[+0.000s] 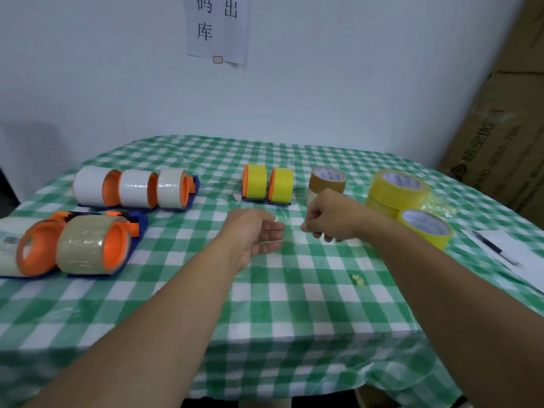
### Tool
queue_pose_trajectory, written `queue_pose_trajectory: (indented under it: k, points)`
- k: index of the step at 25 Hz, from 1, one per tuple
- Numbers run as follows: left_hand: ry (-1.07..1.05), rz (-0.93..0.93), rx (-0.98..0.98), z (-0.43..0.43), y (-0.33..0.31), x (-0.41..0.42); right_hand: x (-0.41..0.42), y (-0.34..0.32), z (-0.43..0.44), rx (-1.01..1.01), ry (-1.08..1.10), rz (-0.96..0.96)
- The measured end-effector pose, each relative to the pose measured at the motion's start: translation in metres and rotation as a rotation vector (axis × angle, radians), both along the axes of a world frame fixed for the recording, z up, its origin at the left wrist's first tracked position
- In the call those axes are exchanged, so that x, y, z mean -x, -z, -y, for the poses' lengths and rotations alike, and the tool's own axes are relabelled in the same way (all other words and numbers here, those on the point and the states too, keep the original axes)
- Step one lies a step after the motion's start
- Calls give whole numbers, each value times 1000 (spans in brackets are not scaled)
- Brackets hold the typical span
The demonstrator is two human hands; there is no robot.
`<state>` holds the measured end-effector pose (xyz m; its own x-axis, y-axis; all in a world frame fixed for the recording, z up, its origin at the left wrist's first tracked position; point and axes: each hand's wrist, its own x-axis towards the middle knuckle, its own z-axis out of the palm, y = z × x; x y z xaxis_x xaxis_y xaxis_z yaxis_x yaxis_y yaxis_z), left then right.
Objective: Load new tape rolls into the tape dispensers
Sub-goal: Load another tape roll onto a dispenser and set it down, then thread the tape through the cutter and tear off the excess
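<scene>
**Over the tabletop's middle, both hands are hovering between loaded dispensers and spare rolls**

Above the middle of the tabletop [294, 307], the left hand [253, 231] is reaching out with its fingers [273, 228] straight and relaxed, gripping nothing. The right hand [329, 216] is curling its fingers into a loose fist, thumb tip meeting forefinger. No roll is showing inside it, and it is too faint to tell whether a sliver of clear tape is being pinched there. The hands are sitting near each other but apart.

The brown roll [326, 179] is lying flat just beyond the right knuckles, toward the far edge, clear of the fingers; it looks like the nearest spare. The stacked yellow rolls [397, 189] and the single yellow roll [426, 228] are lying beside the right forearm, toward the right edge.

The yellow dispensers [268, 184] are standing past the gap between the hands. The white dispensers [132, 187] are sitting toward the far-left corner and the clear-tape dispensers [88, 245] along the left edge. All appear to be carrying rolls already, and no empty dispenser is showing.

The step in hand is probably fetching the next roll. To do it well, the right fingers should be opening wide and taking the brown roll round its outer rim, keeping any free sticky end off the cloth. The left hand should be steadying the chosen dispenser by its blue base.
</scene>
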<state>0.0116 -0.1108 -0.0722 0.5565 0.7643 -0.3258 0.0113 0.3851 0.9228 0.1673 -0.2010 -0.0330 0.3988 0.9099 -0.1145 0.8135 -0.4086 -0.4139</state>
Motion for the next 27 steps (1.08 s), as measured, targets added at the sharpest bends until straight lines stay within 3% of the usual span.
queue_pose_trajectory:
  k: [4,12,17,27]
  points:
    - [-261,40,-22,-38,-10,15,23,-7,-48,-53,-41,-84]
    - [-591,49,3,-92,2,40,76,4,-147,-229,-56,-440]
    - [-635,91,61,-91,15,45,99,21,-183,-243,-32,-711]
    - [-642,147,125,-91,6,57,117,40,-207,-243,2,-965]
